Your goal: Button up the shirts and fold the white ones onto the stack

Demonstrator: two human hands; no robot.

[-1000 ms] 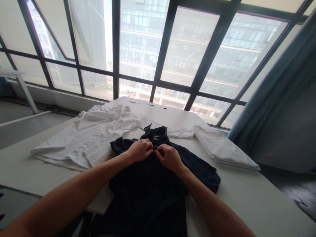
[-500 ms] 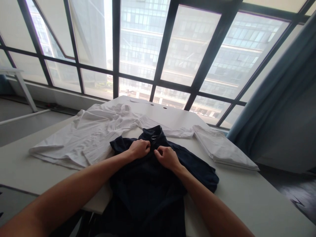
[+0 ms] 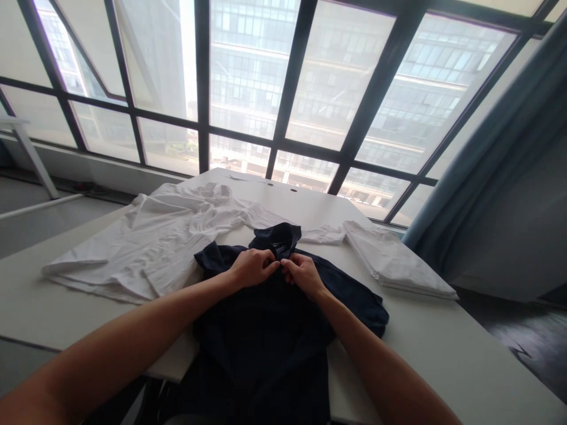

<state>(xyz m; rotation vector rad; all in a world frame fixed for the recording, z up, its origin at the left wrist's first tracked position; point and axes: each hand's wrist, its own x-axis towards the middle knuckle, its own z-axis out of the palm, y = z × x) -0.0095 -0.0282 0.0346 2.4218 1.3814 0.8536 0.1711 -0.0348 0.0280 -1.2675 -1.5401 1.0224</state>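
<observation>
A dark navy shirt (image 3: 266,342) lies spread on the white table, its collar (image 3: 277,235) pointing away from me and its lower part hanging over the near edge. Just below the collar, my left hand (image 3: 254,267) pinches the front of the shirt. My right hand (image 3: 303,274) grips the fabric right beside it, and the fingertips of both hands almost meet. Whatever small part of the placket sits between the fingers is hidden. One sleeve (image 3: 365,301) stretches out to the right, past my right forearm.
A rumpled white garment (image 3: 146,242) covers the table's left side, one sleeve reaching across behind the collar. To the right rests a folded white garment (image 3: 398,260). Large windows stand behind the white table (image 3: 447,348); a blue-grey curtain (image 3: 478,165) hangs at the right.
Both hands have come closer together at the neck opening. The collar now stands wider and more open. The view has shifted slightly.
</observation>
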